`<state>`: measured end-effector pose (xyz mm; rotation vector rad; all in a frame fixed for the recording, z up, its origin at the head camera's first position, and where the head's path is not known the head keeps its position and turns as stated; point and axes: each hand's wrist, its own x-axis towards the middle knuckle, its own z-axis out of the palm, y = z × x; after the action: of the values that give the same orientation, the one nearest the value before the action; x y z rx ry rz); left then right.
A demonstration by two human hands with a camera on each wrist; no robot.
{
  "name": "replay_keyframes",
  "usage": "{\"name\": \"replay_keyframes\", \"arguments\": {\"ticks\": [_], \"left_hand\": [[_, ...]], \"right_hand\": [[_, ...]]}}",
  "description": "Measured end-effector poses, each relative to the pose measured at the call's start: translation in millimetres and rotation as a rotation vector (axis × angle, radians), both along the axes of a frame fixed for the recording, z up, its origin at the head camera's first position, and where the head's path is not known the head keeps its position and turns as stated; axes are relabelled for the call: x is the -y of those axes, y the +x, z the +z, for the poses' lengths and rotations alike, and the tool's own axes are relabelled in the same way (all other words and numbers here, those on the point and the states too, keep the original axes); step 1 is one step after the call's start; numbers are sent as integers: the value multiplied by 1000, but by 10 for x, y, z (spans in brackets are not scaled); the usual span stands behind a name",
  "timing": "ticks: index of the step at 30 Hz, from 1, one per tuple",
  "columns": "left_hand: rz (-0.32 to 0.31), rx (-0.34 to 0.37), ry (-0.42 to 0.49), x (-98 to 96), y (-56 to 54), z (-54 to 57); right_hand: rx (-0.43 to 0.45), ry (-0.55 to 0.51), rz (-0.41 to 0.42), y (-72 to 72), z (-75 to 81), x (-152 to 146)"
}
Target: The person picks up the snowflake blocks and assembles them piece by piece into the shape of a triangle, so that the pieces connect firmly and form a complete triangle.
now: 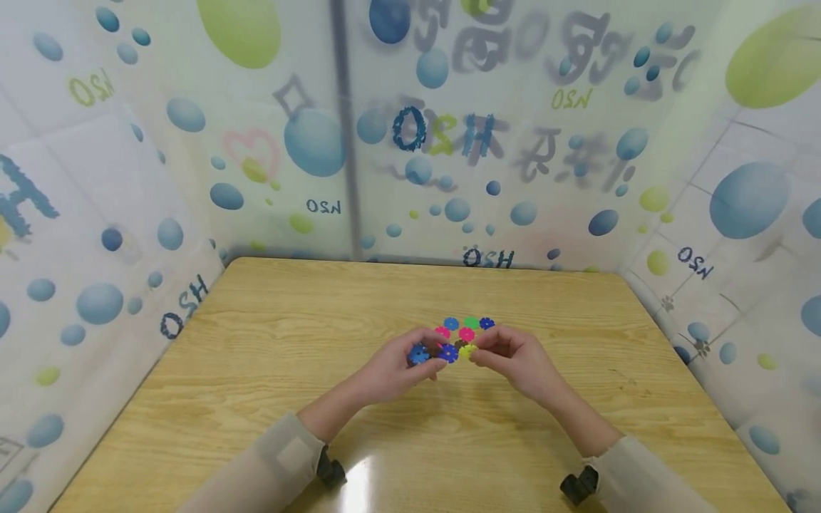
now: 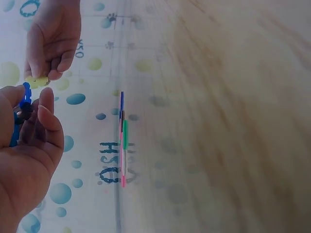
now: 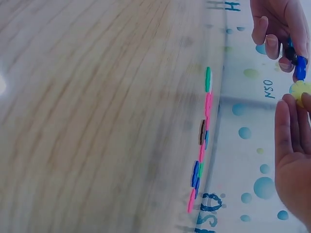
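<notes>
In the head view, my left hand (image 1: 393,365) holds a small joined group of notched plastic snowflake discs: a lighter blue disc (image 1: 419,354), a dark brown or black disc (image 1: 433,351) and a dark blue disc (image 1: 449,353). Between thumb and fingertips, my right hand (image 1: 522,360) pinches a yellow snowflake disc (image 1: 467,353). The edge of the yellow disc (image 2: 37,81) meets or nearly meets the dark blue disc (image 2: 25,94) in the left wrist view; whether their notches are locked I cannot tell. Fingers partly cover the joined group.
Just beyond the hands, loose discs lie flat on the wooden table (image 1: 288,320): a blue disc (image 1: 451,323), a green disc (image 1: 471,322), a dark blue disc (image 1: 487,323), a pink disc (image 1: 466,334) and others. A bubble-printed curtain (image 1: 269,214) surrounds the table's back and sides.
</notes>
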<state>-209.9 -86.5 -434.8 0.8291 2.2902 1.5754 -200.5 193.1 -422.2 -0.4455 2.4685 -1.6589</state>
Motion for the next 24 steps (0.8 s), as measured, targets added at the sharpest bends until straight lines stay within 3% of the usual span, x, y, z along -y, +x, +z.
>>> {"name": "replay_keyframes", "arguments": {"ticks": [7, 15, 24], "left_hand": [[-8, -13, 5, -8, 1, -9], [50, -34, -54, -42, 20, 4], [11, -78, -89, -69, 18, 43]], "right_hand": [[-28, -23, 33, 9, -14, 31], [-83, -15, 26, 53, -21, 102], [-122, -38, -24, 119, -83, 144]]}}
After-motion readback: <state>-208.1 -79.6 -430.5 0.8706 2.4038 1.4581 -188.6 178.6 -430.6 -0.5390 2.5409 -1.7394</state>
